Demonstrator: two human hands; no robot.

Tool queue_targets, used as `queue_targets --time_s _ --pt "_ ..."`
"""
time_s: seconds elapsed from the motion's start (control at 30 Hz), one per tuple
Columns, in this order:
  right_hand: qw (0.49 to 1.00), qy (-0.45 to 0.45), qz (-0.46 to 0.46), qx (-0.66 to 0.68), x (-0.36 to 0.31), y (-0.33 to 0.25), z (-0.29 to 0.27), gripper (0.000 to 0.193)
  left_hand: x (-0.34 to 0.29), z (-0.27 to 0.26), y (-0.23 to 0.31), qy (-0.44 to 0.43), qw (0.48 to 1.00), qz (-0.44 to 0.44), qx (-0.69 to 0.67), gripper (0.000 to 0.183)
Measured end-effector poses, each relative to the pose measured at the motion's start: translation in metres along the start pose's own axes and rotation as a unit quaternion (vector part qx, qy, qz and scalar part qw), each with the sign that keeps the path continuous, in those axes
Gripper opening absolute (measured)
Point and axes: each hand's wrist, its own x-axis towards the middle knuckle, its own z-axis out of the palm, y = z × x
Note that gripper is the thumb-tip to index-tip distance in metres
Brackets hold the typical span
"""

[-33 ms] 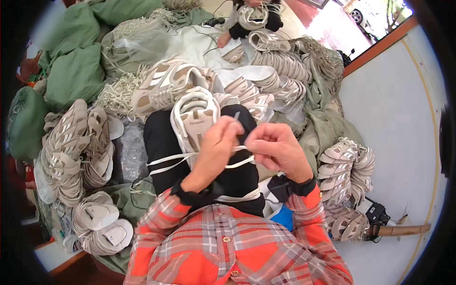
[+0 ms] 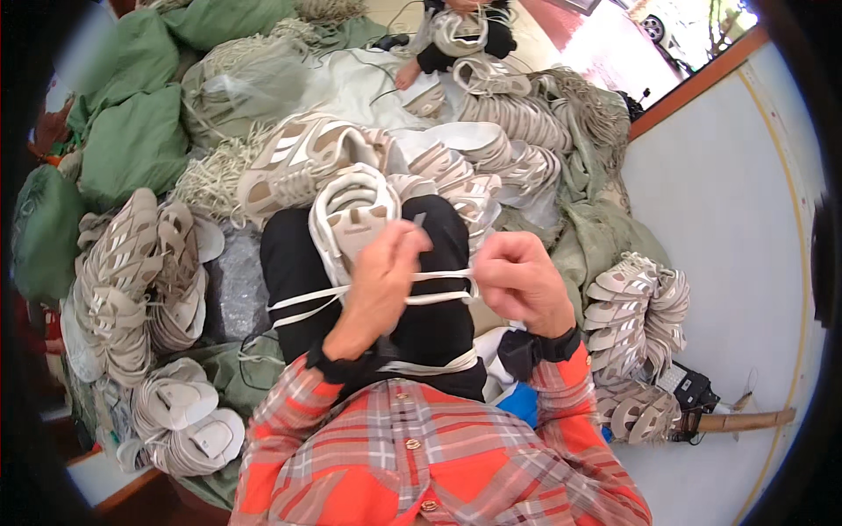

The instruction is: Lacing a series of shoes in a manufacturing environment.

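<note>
On my lap, over the black trousers, lies a beige and white shoe upper (image 2: pixel 353 226), its opening facing away from me. My left hand (image 2: pixel 379 279) is closed over its near end. A small grey thing shows by those fingertips, too blurred to name. To the right, my right hand (image 2: pixel 521 279) pinches a white shoelace (image 2: pixel 441 275). That lace stretches between my hands, across my thighs. More white lace (image 2: pixel 298 309) emerges left of my left hand and hangs over my left thigh. What lies under my left palm is hidden.
Beyond my knees are heaped shoe uppers (image 2: pixel 307 158) and a bundle of cream laces (image 2: pixel 213 180). Stacked uppers stand at left (image 2: pixel 118 280) and right (image 2: pixel 645 302). Green sacks (image 2: pixel 132 145) fill the far left. Another person sits at the far side, handling an upper (image 2: pixel 460 33).
My right hand has moved a little right and down, drawing the lace straighter between my hands. My left hand stays over the near end of the upper.
</note>
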Motion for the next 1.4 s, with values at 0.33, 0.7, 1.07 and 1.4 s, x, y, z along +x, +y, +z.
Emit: queue_targets --time_s 0.33,0.7,1.07,1.4 --pt "0.858 0.043 -0.265 0.438 0.019 0.011 -0.036 0.04 -0.054 -0.05 -0.061 0.067 0.969 -0.052 0.233 0.019" --pt "0.943 0.196 -0.141 -0.23 0.039 0.029 0.015 0.01 -0.035 -0.054 -0.027 0.113 0.973 0.109 0.171 0.012" --pt "0.98 0.142 -0.072 -0.121 0.05 0.068 0.067 0.011 -0.038 -0.042 -0.02 0.016 0.975 0.149 0.162 0.009" --pt "0.965 0.128 -0.113 -0.199 0.049 0.066 0.076 0.006 -0.048 -0.057 -0.019 -0.03 0.971 0.142 0.19 0.013"
